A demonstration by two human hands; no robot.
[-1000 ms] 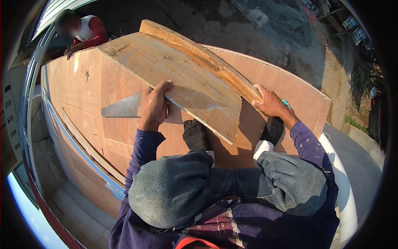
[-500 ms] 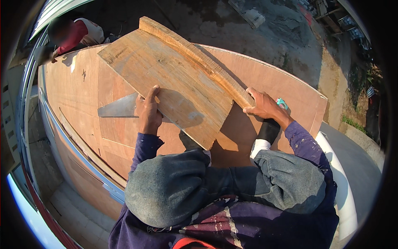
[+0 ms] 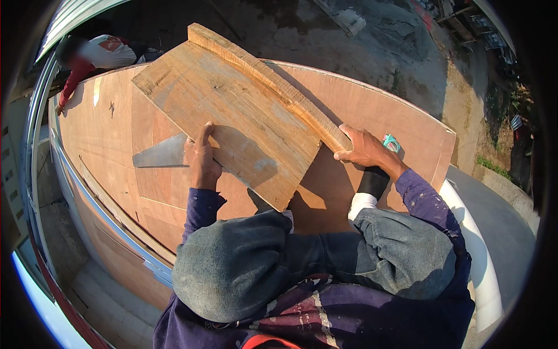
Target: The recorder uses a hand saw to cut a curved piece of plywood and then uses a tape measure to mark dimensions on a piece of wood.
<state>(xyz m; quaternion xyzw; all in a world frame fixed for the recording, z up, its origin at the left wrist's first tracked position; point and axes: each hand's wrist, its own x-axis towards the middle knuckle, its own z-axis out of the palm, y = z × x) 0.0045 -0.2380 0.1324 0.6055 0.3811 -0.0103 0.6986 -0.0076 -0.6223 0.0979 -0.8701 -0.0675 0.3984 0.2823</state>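
Note:
A wide wooden board (image 3: 232, 116) lies tilted in front of me, with a narrow wooden strip (image 3: 267, 75) standing along its far right edge. My left hand (image 3: 202, 158) is closed on the board's near left edge, thumb on top. At the strip's near end, my right hand (image 3: 367, 150) has its thumb and fingers closed around the wood. A handsaw (image 3: 160, 154) rests on the plywood beside my left hand, which hides its handle end. Just beyond my right wrist is a teal and white tape measure (image 3: 392, 143).
I sit on a large plywood surface (image 3: 110, 134), knees bent. At its far left edge another person (image 3: 96, 55) leans with one arm on the rim. A metal rail (image 3: 110, 215) runs along the left side, above a drop. Concrete ground (image 3: 395, 52) lies below beyond the far edge.
The other person's arm has stretched out to the left along the plywood edge. The view has shifted slightly; my hands keep their grip on the board and the strip.

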